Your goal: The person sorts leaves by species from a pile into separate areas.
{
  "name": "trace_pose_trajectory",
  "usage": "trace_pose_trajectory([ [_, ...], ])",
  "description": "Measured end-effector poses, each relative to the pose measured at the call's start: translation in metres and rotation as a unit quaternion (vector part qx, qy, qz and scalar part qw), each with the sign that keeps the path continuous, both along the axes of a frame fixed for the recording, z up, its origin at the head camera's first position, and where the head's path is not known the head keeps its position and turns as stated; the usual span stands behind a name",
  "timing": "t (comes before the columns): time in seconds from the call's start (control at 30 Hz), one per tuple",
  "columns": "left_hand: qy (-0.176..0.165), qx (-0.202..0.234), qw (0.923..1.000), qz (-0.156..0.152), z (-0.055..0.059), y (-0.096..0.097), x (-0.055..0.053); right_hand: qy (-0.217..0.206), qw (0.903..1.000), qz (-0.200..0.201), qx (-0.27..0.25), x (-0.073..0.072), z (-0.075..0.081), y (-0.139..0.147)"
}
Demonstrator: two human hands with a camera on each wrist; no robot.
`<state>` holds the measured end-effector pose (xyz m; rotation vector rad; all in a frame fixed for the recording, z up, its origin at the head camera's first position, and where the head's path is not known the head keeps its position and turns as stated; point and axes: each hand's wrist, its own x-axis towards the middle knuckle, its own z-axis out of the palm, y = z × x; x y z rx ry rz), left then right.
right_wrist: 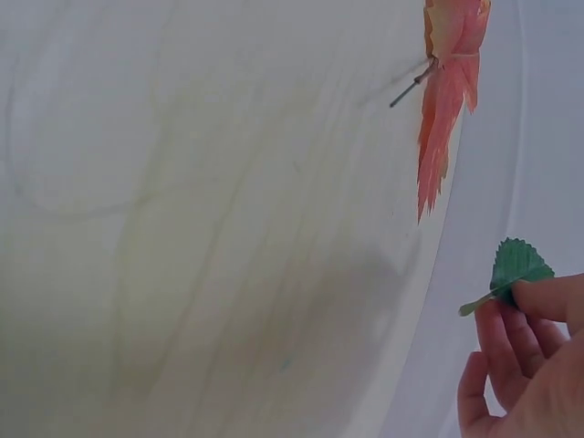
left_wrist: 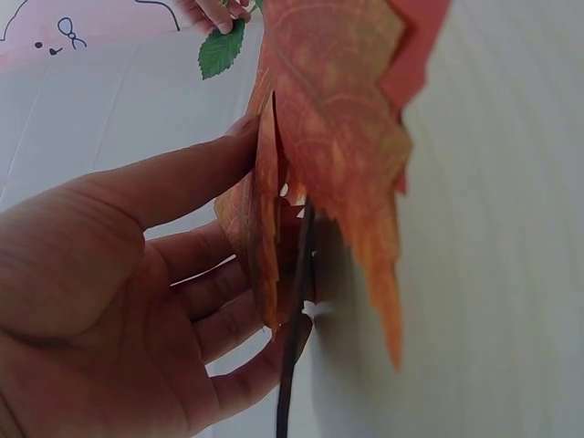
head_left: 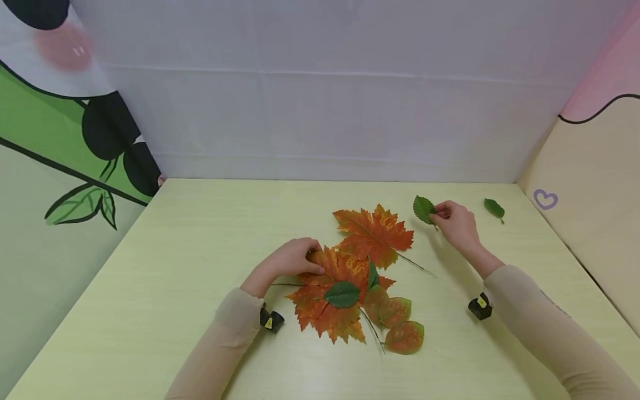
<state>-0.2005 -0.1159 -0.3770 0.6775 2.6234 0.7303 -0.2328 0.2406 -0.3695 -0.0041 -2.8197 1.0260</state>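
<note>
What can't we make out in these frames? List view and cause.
Head: how many leaves make up the orange maple-leaf pile; they overlap.
Left wrist: some fingertips of the left grip, behind orange leaf layers.
Right wrist: wrist end of the right grip, past the right edge.
Right wrist: top of the orange foliage, past the top edge.

We see a sprig right of the front leaves on the table, a rear leaf behind, a loose leaf rightmost.

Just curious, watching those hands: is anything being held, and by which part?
Yes. The right hand pinches a green leaf by its base, near the stem. The left hand grips an orange leaf by its edge.
</note>
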Motion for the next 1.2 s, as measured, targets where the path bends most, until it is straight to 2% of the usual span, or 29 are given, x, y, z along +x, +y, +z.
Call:
trace_pose_trajectory([
  [0.53,0.007,0.002,1.0000,0.000,-0.005,0.000,-0.002,0.009,0.9991,-0.039,0.014,-0.011,-0.010,0.028],
  [0.77,0.004,0.002,1.0000,0.001,-0.006,0.000,-0.004,-0.015,0.9982,-0.053,0.022,-0.018,-0.013,0.040],
  [1.03,0.004,0.001,1.0000,0.000,-0.005,0.000,-0.003,-0.034,0.9945,-0.087,0.048,-0.025,-0.011,0.051],
  [1.2,0.004,0.000,1.0000,0.001,-0.005,-0.001,-0.003,-0.057,0.9914,-0.112,0.038,-0.028,-0.012,0.061],
])
